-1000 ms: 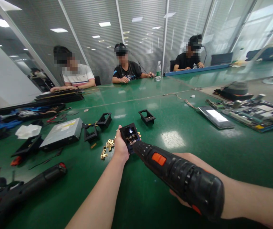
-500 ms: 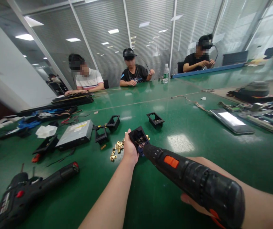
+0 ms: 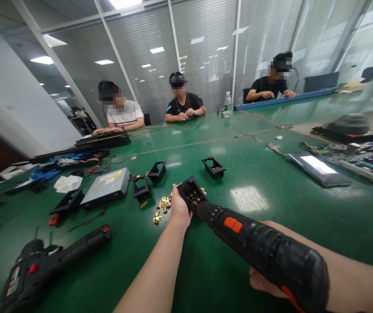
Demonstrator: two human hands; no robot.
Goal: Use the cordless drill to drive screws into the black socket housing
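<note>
2 grasps noted, well short of the tabletop's (image 3: 219, 274) far edge: left hand (image 3: 180, 208) on box (image 3: 191, 191), right hand (image 3: 264, 282) on drill (image 3: 254, 248). We judge the step screwdriving; next calls for steady alignment.

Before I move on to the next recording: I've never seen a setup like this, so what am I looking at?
No robot here: these are a person's bare hands, filmed by one camera worn on the head, looking forward and down. The left hand holds a small, open black housing; the right hand grips a black power driver, its nose at the housing. Whether the bit touches anything inside is hidden. On the green table lie brass-coloured pieces, more black housings, a flat silver box and a second driver. Three other people sit across the table.
</note>
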